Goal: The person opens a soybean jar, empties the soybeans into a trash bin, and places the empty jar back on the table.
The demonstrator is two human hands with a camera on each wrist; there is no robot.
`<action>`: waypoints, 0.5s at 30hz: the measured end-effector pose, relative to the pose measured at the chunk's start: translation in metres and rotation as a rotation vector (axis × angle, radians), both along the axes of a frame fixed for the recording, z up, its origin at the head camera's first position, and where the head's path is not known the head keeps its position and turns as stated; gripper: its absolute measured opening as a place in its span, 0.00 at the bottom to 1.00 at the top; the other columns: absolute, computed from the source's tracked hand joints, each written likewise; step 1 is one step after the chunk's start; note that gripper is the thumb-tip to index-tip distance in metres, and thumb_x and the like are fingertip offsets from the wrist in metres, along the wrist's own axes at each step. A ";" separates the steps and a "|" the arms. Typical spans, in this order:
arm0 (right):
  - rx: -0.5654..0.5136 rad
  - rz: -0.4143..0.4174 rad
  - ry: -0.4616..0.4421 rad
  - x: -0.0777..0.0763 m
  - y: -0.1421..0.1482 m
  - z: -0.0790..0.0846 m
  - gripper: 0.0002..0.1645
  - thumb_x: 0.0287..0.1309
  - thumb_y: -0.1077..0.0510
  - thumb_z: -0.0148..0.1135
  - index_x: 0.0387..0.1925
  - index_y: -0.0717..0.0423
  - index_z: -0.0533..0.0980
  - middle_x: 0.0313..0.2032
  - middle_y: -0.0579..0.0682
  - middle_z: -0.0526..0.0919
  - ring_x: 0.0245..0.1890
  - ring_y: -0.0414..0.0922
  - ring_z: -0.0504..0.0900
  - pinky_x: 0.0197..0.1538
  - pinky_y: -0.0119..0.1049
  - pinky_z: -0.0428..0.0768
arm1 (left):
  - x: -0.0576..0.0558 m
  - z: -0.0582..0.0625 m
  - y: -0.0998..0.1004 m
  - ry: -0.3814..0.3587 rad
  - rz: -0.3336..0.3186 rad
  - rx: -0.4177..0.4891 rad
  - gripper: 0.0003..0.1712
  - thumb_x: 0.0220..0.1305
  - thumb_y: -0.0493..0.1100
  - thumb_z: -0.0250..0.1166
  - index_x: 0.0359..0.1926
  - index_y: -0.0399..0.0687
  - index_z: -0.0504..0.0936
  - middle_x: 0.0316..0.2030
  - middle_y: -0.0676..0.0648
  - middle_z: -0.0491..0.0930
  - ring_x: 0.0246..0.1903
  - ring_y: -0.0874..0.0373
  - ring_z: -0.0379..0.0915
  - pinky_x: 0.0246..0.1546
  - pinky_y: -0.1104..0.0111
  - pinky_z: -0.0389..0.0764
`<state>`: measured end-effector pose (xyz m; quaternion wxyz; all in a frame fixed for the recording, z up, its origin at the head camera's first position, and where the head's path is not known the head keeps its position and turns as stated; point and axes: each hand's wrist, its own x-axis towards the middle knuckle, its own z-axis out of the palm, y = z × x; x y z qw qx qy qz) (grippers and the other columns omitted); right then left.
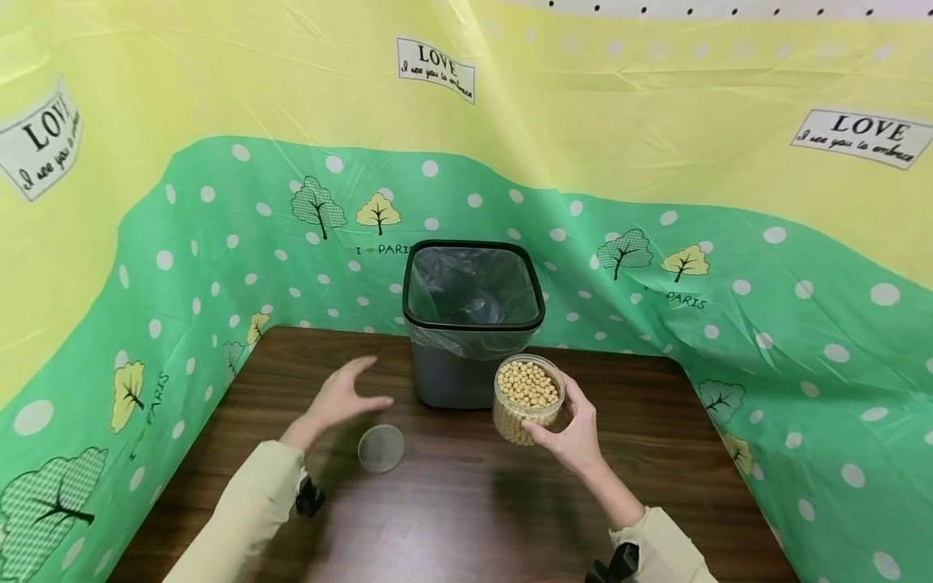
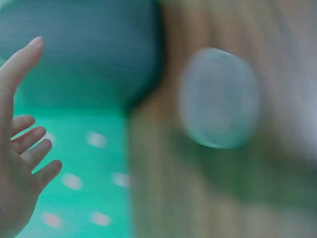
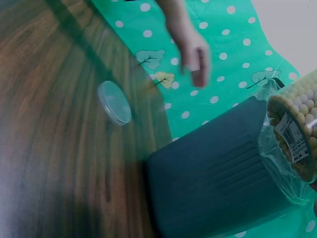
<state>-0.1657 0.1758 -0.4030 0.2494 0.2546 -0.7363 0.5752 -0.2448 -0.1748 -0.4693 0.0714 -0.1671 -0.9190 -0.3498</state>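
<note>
My right hand [image 1: 581, 435] grips a clear round jar [image 1: 513, 419] filled with beige, bean-like balls. The jar is held above the table, just in front of the bin, with its mouth uncovered. In the right wrist view a printed label shows on the base of the jar [image 3: 296, 130]. My left hand [image 1: 340, 398] hovers with thumb and fingers spread and holds nothing. Below it on the table lies a clear round lid [image 1: 381, 448], which the left wrist view shows blurred apart from the left hand [image 2: 22, 178].
A grey waste bin [image 1: 449, 379] with a black rim and clear plastic liner stands at the back middle of the dark wooden table [image 1: 437, 518]. Green and yellow printed sheeting [image 1: 350, 279] hangs behind the table and along both sides.
</note>
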 end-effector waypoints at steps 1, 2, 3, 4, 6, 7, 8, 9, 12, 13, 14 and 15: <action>0.000 -0.003 -0.002 -0.001 0.001 0.002 0.43 0.26 0.75 0.68 0.52 0.81 0.63 0.44 0.75 0.71 0.45 0.35 0.75 0.45 0.22 0.74 | -0.003 0.013 0.004 0.018 -0.003 0.025 0.48 0.43 0.58 0.71 0.61 0.37 0.66 0.59 0.38 0.67 0.58 0.43 0.62 0.56 0.52 0.65; 0.004 -0.009 -0.005 -0.002 0.001 0.003 0.43 0.26 0.75 0.68 0.52 0.81 0.63 0.44 0.75 0.71 0.45 0.34 0.75 0.45 0.21 0.74 | -0.006 0.025 0.008 0.030 -0.006 0.048 0.48 0.44 0.58 0.71 0.62 0.38 0.66 0.60 0.39 0.66 0.59 0.44 0.62 0.56 0.52 0.65; 0.007 -0.013 -0.006 -0.002 0.002 0.005 0.43 0.26 0.75 0.67 0.52 0.81 0.63 0.44 0.75 0.71 0.45 0.34 0.75 0.45 0.21 0.73 | -0.009 0.038 0.012 0.036 -0.010 0.072 0.48 0.45 0.58 0.71 0.63 0.40 0.65 0.61 0.40 0.65 0.60 0.45 0.61 0.57 0.52 0.64; 0.008 -0.015 -0.008 -0.003 0.002 0.007 0.43 0.25 0.75 0.67 0.52 0.81 0.63 0.45 0.75 0.71 0.45 0.34 0.74 0.45 0.21 0.73 | -0.012 0.048 0.017 0.046 -0.013 0.090 0.48 0.45 0.58 0.70 0.63 0.41 0.64 0.61 0.41 0.64 0.60 0.46 0.59 0.57 0.53 0.64; 0.013 -0.019 -0.008 -0.004 0.003 0.011 0.44 0.25 0.76 0.67 0.53 0.80 0.63 0.45 0.74 0.71 0.45 0.34 0.74 0.46 0.21 0.73 | -0.016 0.068 0.025 0.045 -0.020 0.116 0.48 0.47 0.59 0.69 0.65 0.45 0.61 0.63 0.43 0.61 0.62 0.48 0.56 0.58 0.52 0.62; 0.017 -0.021 -0.007 -0.005 0.003 0.013 0.44 0.25 0.76 0.67 0.53 0.80 0.63 0.46 0.74 0.71 0.45 0.34 0.74 0.46 0.21 0.73 | -0.018 0.076 0.029 0.044 -0.025 0.119 0.49 0.47 0.60 0.68 0.66 0.46 0.60 0.64 0.43 0.60 0.63 0.48 0.55 0.59 0.51 0.62; 0.020 -0.023 -0.002 -0.005 0.004 0.015 0.44 0.25 0.76 0.67 0.53 0.80 0.63 0.46 0.74 0.71 0.45 0.35 0.74 0.45 0.21 0.73 | -0.021 0.082 0.032 0.039 -0.027 0.113 0.49 0.48 0.61 0.67 0.67 0.47 0.59 0.65 0.44 0.58 0.64 0.48 0.53 0.59 0.51 0.61; 0.020 -0.023 -0.001 -0.006 0.004 0.016 0.44 0.26 0.76 0.67 0.53 0.80 0.63 0.46 0.74 0.71 0.45 0.35 0.74 0.45 0.21 0.73 | -0.024 0.087 0.036 0.029 -0.025 0.106 0.50 0.48 0.63 0.66 0.67 0.48 0.57 0.66 0.45 0.57 0.64 0.48 0.52 0.59 0.50 0.60; 0.016 -0.013 -0.003 -0.009 0.004 0.021 0.45 0.27 0.76 0.67 0.55 0.79 0.62 0.47 0.74 0.70 0.46 0.35 0.74 0.45 0.21 0.73 | -0.031 0.095 0.043 -0.006 -0.009 0.085 0.52 0.48 0.68 0.62 0.69 0.49 0.55 0.67 0.45 0.54 0.65 0.48 0.50 0.59 0.50 0.60; 0.014 -0.007 -0.001 -0.010 0.004 0.022 0.45 0.27 0.77 0.66 0.56 0.79 0.62 0.48 0.74 0.70 0.46 0.36 0.74 0.45 0.21 0.73 | -0.033 0.096 0.044 -0.017 -0.002 0.080 0.53 0.48 0.68 0.62 0.69 0.48 0.54 0.67 0.45 0.54 0.65 0.48 0.50 0.60 0.50 0.59; 0.013 -0.003 -0.001 -0.011 0.004 0.024 0.46 0.27 0.77 0.66 0.56 0.78 0.61 0.48 0.74 0.69 0.46 0.36 0.74 0.46 0.21 0.73 | -0.035 0.096 0.045 -0.029 0.007 0.077 0.53 0.48 0.69 0.61 0.69 0.48 0.54 0.67 0.44 0.54 0.65 0.48 0.50 0.60 0.50 0.59; 0.011 0.002 -0.001 -0.012 0.004 0.025 0.46 0.27 0.77 0.66 0.57 0.78 0.61 0.49 0.75 0.68 0.47 0.37 0.74 0.46 0.22 0.73 | -0.037 0.096 0.046 -0.034 0.016 0.076 0.53 0.49 0.69 0.61 0.69 0.48 0.54 0.67 0.44 0.54 0.65 0.48 0.50 0.60 0.50 0.59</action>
